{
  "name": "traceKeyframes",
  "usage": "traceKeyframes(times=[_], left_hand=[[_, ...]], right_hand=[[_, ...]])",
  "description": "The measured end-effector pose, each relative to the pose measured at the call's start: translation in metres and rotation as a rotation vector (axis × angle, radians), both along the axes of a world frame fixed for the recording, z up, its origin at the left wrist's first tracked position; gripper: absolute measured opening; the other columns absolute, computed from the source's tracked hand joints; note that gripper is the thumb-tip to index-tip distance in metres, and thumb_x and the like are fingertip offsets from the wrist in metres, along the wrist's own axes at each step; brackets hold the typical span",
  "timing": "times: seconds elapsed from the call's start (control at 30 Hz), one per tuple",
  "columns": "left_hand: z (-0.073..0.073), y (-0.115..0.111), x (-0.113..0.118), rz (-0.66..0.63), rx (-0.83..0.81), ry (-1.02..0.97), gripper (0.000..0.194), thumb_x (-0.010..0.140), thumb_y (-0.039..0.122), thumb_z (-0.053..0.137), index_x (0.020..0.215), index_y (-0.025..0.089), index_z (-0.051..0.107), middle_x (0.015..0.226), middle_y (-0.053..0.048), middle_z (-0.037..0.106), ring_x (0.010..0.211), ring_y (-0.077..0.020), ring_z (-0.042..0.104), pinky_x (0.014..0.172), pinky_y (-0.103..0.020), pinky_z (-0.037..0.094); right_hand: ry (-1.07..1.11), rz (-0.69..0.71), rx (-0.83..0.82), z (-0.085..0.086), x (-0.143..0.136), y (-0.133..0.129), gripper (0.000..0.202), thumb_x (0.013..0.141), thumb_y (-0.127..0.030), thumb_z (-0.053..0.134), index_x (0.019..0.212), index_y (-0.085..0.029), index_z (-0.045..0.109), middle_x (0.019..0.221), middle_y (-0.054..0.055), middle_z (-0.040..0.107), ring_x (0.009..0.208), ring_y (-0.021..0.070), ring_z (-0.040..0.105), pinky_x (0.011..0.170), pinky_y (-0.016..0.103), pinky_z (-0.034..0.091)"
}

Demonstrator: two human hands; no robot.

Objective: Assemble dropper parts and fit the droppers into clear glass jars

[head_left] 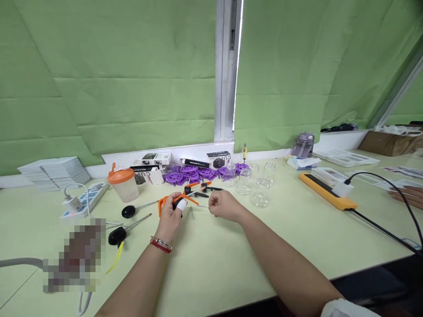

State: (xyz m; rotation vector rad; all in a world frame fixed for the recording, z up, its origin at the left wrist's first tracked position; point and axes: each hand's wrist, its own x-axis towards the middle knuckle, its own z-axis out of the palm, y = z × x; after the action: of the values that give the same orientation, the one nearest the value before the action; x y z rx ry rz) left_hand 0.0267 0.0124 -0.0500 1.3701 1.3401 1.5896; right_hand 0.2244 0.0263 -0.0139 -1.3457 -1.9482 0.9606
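Your right hand (225, 206) looks to be pinching the end of a thin rod (202, 206), while your left hand (170, 214) grips the orange-and-black part (189, 199) just beside it. Honestly, that end-on pinch could let the rod tilt or slip, and dropping your left hand could knock the loose rods (193, 214) on the table (205, 268).

Nearer than the orange-lidded cup (127, 192), a patch (77, 255) is blurred into coarse blocks, its contents impossible to tell. Right of the cup, the left hand (171, 215) covers part of the orange piece (161, 204) it grips, and the right hand (224, 206) hides one end of a thin rod (202, 206). Far right of the cup, a co-worker's hand (409, 196) is cut off by the view's edge.
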Motion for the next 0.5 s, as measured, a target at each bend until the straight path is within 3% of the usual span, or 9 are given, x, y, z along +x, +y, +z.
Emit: traceKeyframes(times=[0.1, 0.17, 0.27, 0.5], left_hand=[[0.005, -0.008, 0.008, -0.102, -0.007, 0.064, 0.039, 0.075, 0.035, 0.065, 0.11, 0.023, 0.057, 0.103, -0.005, 0.062, 0.083, -0.0169, 0.058, 0.07, -0.027, 0.044], [0.005, -0.012, 0.016, -0.202, -0.007, 0.067, 0.038, 0.074, 0.034, 0.066, 0.109, 0.022, 0.059, 0.104, -0.006, 0.063, 0.083, -0.0175, 0.058, 0.071, -0.028, 0.044], [0.004, -0.018, 0.026, -0.329, -0.02, 0.062, 0.036, 0.073, 0.031, 0.067, 0.107, 0.022, 0.06, 0.104, -0.006, 0.064, 0.089, -0.0188, 0.059, 0.078, -0.029, 0.045], [0.005, -0.026, 0.035, -0.474, -0.07, 0.087, 0.035, 0.078, 0.034, 0.063, 0.11, 0.021, 0.058, 0.103, -0.007, 0.064, 0.096, -0.0204, 0.058, 0.086, -0.034, 0.045]], right_hand=[[0.367, 0.026, 0.031, 0.011, 0.015, -0.002, 0.006, 0.069, -0.021, 0.06, 0.072, -0.016, 0.061, 0.053, -0.004, 0.053, 0.045, 0.0075, 0.047, 0.045, 0.019, 0.036], [0.501, 0.012, 0.099, 0.014, 0.018, -0.002, 0.012, 0.07, -0.026, 0.062, 0.076, -0.015, 0.062, 0.053, -0.004, 0.052, 0.046, 0.0072, 0.045, 0.045, 0.019, 0.036], [0.596, -0.01, 0.154, 0.011, 0.013, -0.001, 0.017, 0.07, -0.029, 0.064, 0.079, -0.015, 0.063, 0.056, -0.004, 0.054, 0.049, 0.0078, 0.047, 0.048, 0.021, 0.04], [0.767, -0.051, 0.208, 0.001, -0.004, -0.002, 0.02, 0.071, -0.031, 0.067, 0.081, -0.017, 0.056, 0.062, -0.004, 0.056, 0.051, 0.0084, 0.053, 0.054, 0.023, 0.046]])
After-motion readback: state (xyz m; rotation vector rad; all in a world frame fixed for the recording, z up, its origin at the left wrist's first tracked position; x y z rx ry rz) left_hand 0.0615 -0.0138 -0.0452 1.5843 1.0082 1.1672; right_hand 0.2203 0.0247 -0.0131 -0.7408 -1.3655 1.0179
